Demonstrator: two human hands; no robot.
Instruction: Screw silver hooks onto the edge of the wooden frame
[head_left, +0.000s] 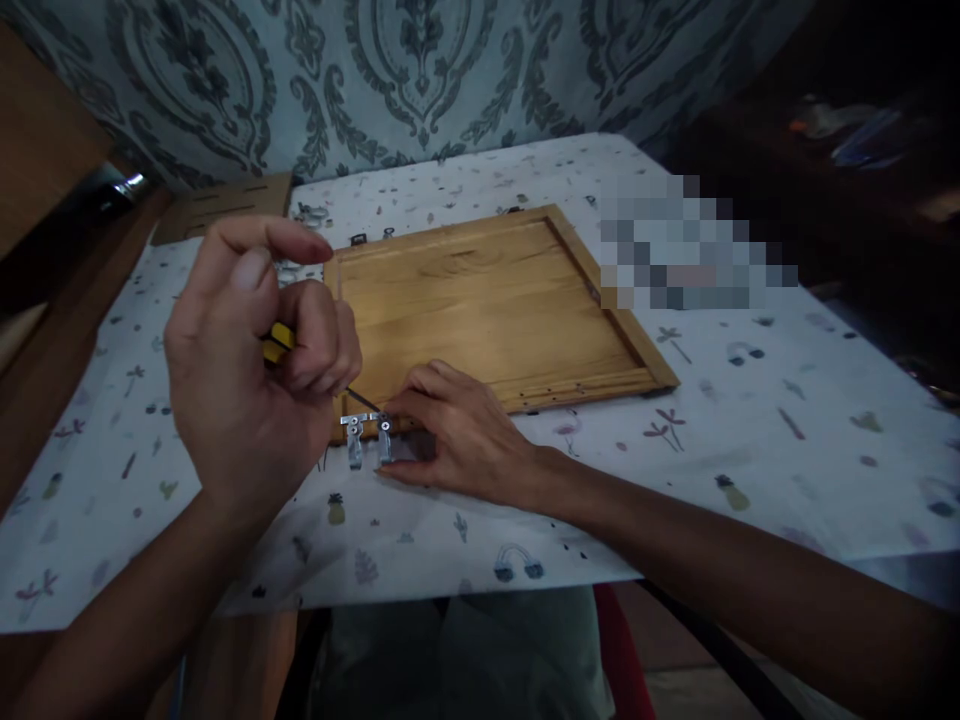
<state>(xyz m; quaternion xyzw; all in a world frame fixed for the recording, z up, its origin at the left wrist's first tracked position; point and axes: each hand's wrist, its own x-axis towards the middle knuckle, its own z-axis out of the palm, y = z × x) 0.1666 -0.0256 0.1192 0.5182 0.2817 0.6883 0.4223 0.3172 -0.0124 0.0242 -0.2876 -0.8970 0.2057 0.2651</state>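
Note:
A framed wooden panel (480, 300), like a cabinet door, lies flat on the table. At its near left corner sits a metal hinge (355, 432) with screws showing. My left hand (255, 370) is closed around a screwdriver with a yellow and black handle (279, 342), index finger raised and bent. The screwdriver's thin shaft slants down to the hinge; its tip is close to a screw, though contact is hard to make out. My right hand (465, 430) pinches the hinge's right side between thumb and fingers, resting at the panel's near edge.
Small metal pieces (311, 213) lie beyond the panel's left end, beside a flat piece of cardboard (225, 207). A patterned cloth (600, 510) covers the table. A pixelated patch hides something at the right. Patterned wall covering (420, 80) rises behind.

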